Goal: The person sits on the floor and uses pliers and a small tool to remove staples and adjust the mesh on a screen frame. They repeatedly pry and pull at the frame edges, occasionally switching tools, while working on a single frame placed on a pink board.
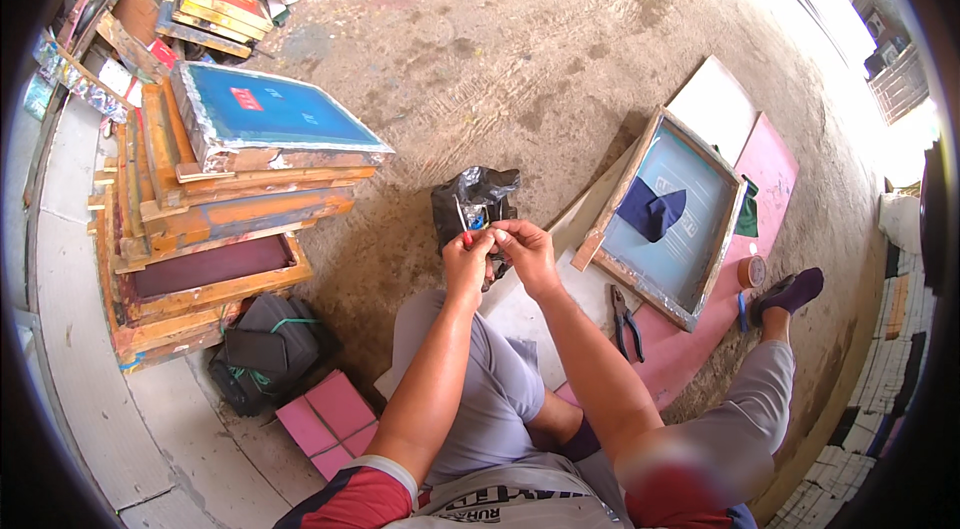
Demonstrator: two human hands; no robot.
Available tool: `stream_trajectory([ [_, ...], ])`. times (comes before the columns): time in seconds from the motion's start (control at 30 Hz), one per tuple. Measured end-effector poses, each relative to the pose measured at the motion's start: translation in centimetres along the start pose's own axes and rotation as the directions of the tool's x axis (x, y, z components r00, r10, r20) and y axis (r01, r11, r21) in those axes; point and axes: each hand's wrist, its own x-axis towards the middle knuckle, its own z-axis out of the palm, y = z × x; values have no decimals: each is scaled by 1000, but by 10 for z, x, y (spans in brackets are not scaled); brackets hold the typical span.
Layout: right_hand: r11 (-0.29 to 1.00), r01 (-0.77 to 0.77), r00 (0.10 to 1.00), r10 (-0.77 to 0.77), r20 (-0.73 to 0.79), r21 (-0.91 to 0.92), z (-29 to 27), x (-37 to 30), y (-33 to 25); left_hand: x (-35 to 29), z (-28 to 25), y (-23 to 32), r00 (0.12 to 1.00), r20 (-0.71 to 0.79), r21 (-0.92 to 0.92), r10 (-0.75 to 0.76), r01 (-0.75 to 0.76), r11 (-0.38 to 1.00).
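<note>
My left hand (466, 269) and my right hand (530, 255) meet in front of me, fingertips pinched close together. From the left hand's fingers sticks up a slim tool (466, 237) with a red part and a thin pale shaft; its kind is unclear. The right fingers are closed at the left fingertips, and whatever is between them is too small to make out. Just beyond my hands, a black plastic bag (478, 187) stands on the ground with its mouth open. Small blue and white items show inside it, partly covered by my fingers.
To the right, a wooden-framed printing screen (610, 254) with a dark blue cloth piece (652, 210) rests on a pink board (775, 164). Pliers (626, 322) and a tape roll (751, 272) lie nearby. Stacked screens (290, 109), a dark bag (272, 344) and pink bundles (330, 421) are left.
</note>
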Motion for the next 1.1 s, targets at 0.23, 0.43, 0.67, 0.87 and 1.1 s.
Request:
stream_trajectory([
  [0.23, 998, 55, 993, -58, -107, -28, 13, 13, 26, 1, 4, 7, 994, -63, -37, -92, 90, 995],
  [0.43, 972, -135, 978, 100, -183, -192, 29, 18, 10, 12, -3, -7, 993, -101, -34, -60, 57, 998],
  [0.67, 880, 63, 963, -177, -203, -470, 10, 52, 48, 9, 2, 2, 977, -200, -170, -67, 32, 985],
  [0.87, 615, -59, 989, -68, -128, -786, 34, 41, 14, 11, -13, -2, 976, -217, -204, -25, -20, 979],
  [1.1, 867, 139, 985, -173, -27, -479, 12, 1, -1, 5, 2, -13, 981, -88, -84, 171, -179, 980],
])
